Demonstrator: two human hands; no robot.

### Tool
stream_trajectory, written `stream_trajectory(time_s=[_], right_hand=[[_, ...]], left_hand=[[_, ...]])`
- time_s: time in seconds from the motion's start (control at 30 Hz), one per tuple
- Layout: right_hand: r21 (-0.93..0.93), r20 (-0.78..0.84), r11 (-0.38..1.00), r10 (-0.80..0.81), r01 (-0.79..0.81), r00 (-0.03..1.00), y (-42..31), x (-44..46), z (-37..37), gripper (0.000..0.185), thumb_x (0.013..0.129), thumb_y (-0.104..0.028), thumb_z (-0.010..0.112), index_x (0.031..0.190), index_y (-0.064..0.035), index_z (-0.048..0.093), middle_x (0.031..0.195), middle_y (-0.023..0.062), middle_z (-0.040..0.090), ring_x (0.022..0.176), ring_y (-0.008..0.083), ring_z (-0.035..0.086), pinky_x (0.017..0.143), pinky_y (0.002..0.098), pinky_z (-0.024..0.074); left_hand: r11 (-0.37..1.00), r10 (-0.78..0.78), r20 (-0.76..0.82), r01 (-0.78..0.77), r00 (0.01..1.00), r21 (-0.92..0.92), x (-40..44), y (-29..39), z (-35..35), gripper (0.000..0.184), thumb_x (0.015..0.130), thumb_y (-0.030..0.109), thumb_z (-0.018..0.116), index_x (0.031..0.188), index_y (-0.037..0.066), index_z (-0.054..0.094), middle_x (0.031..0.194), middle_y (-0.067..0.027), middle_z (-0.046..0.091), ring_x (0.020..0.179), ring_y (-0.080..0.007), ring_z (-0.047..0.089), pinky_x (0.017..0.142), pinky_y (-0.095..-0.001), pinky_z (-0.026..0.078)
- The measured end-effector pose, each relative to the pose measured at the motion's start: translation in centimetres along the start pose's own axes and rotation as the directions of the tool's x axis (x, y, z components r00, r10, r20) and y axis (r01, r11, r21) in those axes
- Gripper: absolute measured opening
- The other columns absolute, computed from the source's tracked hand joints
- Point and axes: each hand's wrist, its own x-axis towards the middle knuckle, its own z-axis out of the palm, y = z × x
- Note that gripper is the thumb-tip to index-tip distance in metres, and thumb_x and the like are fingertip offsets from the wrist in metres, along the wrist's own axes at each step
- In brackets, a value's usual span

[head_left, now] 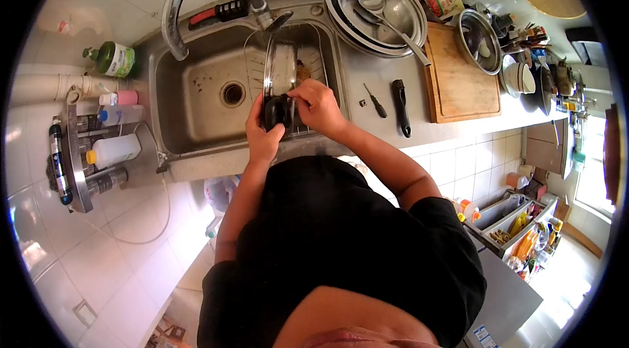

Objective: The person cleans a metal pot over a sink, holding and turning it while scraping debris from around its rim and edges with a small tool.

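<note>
Over the right part of the metal sink (pixel 196 96), my left hand (pixel 263 132) is wrapped round a round metal pan or lid (pixel 282 63) with a black part (pixel 278 112) at its near end. The metal piece is tilted on edge, below the faucet (pixel 175 14). My right hand (pixel 317 104) is closed at the right side of the black part; what its fingers pinch is too small to make out. On the counter to the right lie a small screwdriver (pixel 376 102) and a loose black handle (pixel 401 109), with a tiny piece (pixel 363 103) beside the screwdriver.
Stacked metal bowls (pixel 341 11) with a ladle (pixel 393 20) stand behind the counter tools. Farther right are a wooden cutting board (pixel 458 83) and a metal bowl (pixel 480 40). Bottles (pixel 116 150) fill a rack on the left, near green soap (pixel 116 60). An open drawer (pixel 511 220) stands at lower right.
</note>
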Motion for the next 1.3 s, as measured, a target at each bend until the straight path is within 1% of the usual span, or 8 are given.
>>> stream_trajectory(time_s=[0.17,0.27,0.77,0.87,0.97,1.07,1.17,1.3], right_hand=[[0.01,-0.04,1.0,0.02,-0.019,0.999,0.1,-0.3,0.3,0.017,0.068,0.011,0.057,0.08,0.0001,0.063,0.071,0.015,0.057,0.068,0.0346,0.057,0.058,0.0394,0.0461],[0.071,0.02,0.995,0.075,-0.076,0.997,-0.2,-0.4,0.2,0.017,0.069,0.011,0.056,0.08,0.0,0.063,0.071,0.0154,0.058,0.067,0.0351,0.057,0.058,0.0394,0.0463],[0.024,0.027,0.999,-0.04,0.039,0.999,0.8,0.0,-0.1,0.018,0.068,0.011,0.056,0.081,0.001,0.064,0.071,0.0162,0.057,0.067,0.0342,0.057,0.057,0.0384,0.0457],[0.175,0.06,0.966,0.184,-0.192,0.981,0.4,-0.5,0.4,0.015,0.07,0.009,0.058,0.081,0.0004,0.064,0.072,0.0154,0.058,0.066,0.0322,0.058,0.056,0.0366,0.0452],[0.2,0.118,0.915,0.334,-0.352,0.935,0.5,-1.1,0.9,0.014,0.073,0.007,0.059,0.083,-0.0001,0.064,0.074,0.015,0.058,0.067,0.0312,0.058,0.056,0.0358,0.0453],[0.13,0.034,0.957,0.257,-0.259,0.966,-0.6,-1.1,1.1,0.013,0.073,0.007,0.058,0.083,0.0005,0.063,0.076,0.0155,0.058,0.066,0.0323,0.058,0.056,0.0365,0.046],[0.038,-0.057,0.999,0.033,-0.031,0.998,-0.3,-0.7,1.6,0.012,0.074,0.007,0.058,0.083,0.0012,0.062,0.075,0.0161,0.058,0.067,0.0338,0.058,0.057,0.0381,0.0467],[0.066,-0.005,0.996,0.052,-0.052,0.999,-0.6,-1.8,1.9,0.011,0.073,0.008,0.058,0.082,0.0013,0.06,0.075,0.0161,0.058,0.068,0.0352,0.058,0.057,0.0397,0.0469]], left_hand=[[0.999,0.028,0.014,-0.028,1.0,0.027,0.0,0.2,0.1,0.07,0.066,-0.004,0.052,0.134,-0.006,0.036,0.114,-0.0087,0.053,0.099,-0.0154,0.053,0.085,-0.0253,0.042],[1.0,0.024,-0.015,-0.023,1.0,0.009,-0.1,-0.1,0.0,0.07,0.066,-0.004,0.052,0.134,-0.006,0.036,0.114,-0.0089,0.053,0.099,-0.0154,0.053,0.085,-0.0251,0.042],[0.999,0.025,-0.027,-0.024,0.999,0.033,0.1,-0.6,-0.1,0.069,0.065,-0.001,0.052,0.133,-0.006,0.038,0.113,-0.0088,0.054,0.097,-0.0163,0.054,0.085,-0.0256,0.043],[0.996,-0.067,-0.025,0.065,0.997,-0.055,0.0,0.6,-0.1,0.069,0.065,-0.004,0.052,0.132,-0.007,0.038,0.112,-0.008,0.054,0.1,-0.0141,0.054,0.087,-0.0251,0.042],[0.999,-0.027,-0.036,0.026,0.999,-0.042,0.1,-0.3,-0.8,0.07,0.064,-0.004,0.053,0.132,-0.007,0.037,0.114,-0.0089,0.054,0.101,-0.015,0.054,0.088,-0.0259,0.043],[0.991,-0.021,-0.065,0.012,0.998,-0.136,0.1,-0.7,-0.9,0.07,0.065,-0.004,0.053,0.133,-0.008,0.035,0.115,-0.0096,0.053,0.102,-0.0155,0.053,0.089,-0.0265,0.043],[0.991,-0.014,-0.124,-0.003,0.992,-0.136,0.3,-0.5,-0.6,0.069,0.065,0.0,0.053,0.132,-0.006,0.038,0.108,-0.0085,0.055,0.094,-0.0165,0.056,0.083,-0.0262,0.045],[0.987,-0.022,-0.116,0.003,0.993,-0.16,0.4,-0.5,-0.9,0.07,0.064,-0.002,0.053,0.133,-0.006,0.037,0.109,-0.0089,0.055,0.095,-0.016,0.055,0.085,-0.0266,0.044]])
